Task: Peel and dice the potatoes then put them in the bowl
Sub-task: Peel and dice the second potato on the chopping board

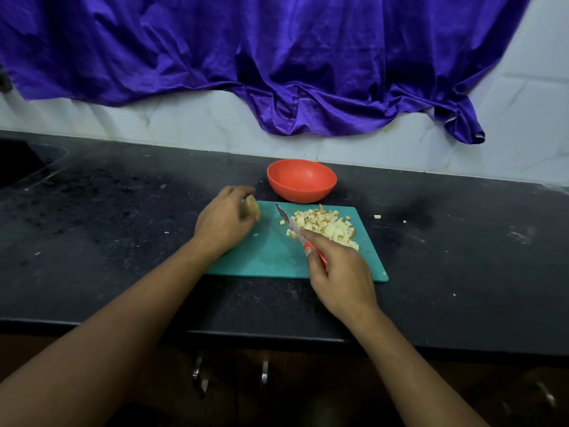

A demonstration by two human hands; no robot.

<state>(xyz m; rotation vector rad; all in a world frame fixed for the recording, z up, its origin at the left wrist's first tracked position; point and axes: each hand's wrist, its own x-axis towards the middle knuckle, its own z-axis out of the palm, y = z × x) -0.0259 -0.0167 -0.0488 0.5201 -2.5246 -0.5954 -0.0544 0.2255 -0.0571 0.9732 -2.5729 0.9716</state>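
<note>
From the head view, the left hand (223,221) curls round a potato piece (251,207) at the far left corner of the green cutting board (264,257). The piece sits right at the board's edge, so it could roll off onto the black counter (123,257) if the fingers let go. The right hand (341,272) grips the red handle of the knife (288,221), with one finger lying along the top. The blade points away and to the left, and it rests just beside the pile of diced potato (326,226) on the right side of the board. The pile spreads close to the right edge, so a hard push with the blade could knock cubes off. A few small bits (377,216) already lie on the counter to the right. The red bowl (301,192) stands off the board on the far side, and it looks empty. There is a gap between bowl and board, so cubes could drop into it when they are moved. When the potato piece gets cut, the holding fingers will be close to the sharp edge, and a wet piece could slip. I cannot tell if the piece has skin on it.
</note>
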